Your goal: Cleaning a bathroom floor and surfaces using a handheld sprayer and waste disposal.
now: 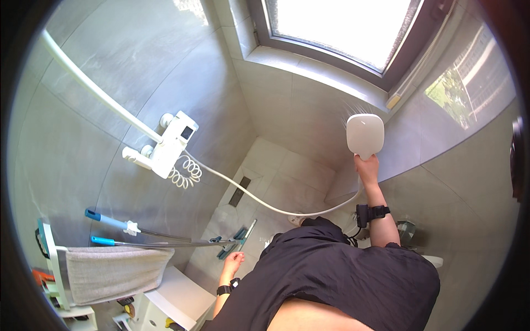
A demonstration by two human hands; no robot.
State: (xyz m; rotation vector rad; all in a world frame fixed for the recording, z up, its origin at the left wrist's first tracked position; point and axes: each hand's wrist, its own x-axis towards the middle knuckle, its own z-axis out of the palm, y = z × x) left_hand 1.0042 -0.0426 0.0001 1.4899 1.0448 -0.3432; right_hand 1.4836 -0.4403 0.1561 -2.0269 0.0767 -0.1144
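Observation:
My right hand (367,166), its arm stretched out to the right, grips the handle of a white shower head (365,134). Thin streaks of water spray from the head's upper left side toward the tiled wall below the window. A white hose (265,205) hangs in a loose curve from the handle to the white shower mixer (172,144) on the left wall. Lower down, my left hand (234,263) hangs with fingers curled in and nothing visible in them. Close by on the floor is a teal mop or brush head (234,243), apart from the hand.
Two blue-handled poles (132,242) lean along the left wall. A grey towel (116,273) hangs on a rack beside a white cabinet (176,295). A dark floor drain (239,192) lies near the wall. The dark-framed window (326,52) is above, with a pale sill.

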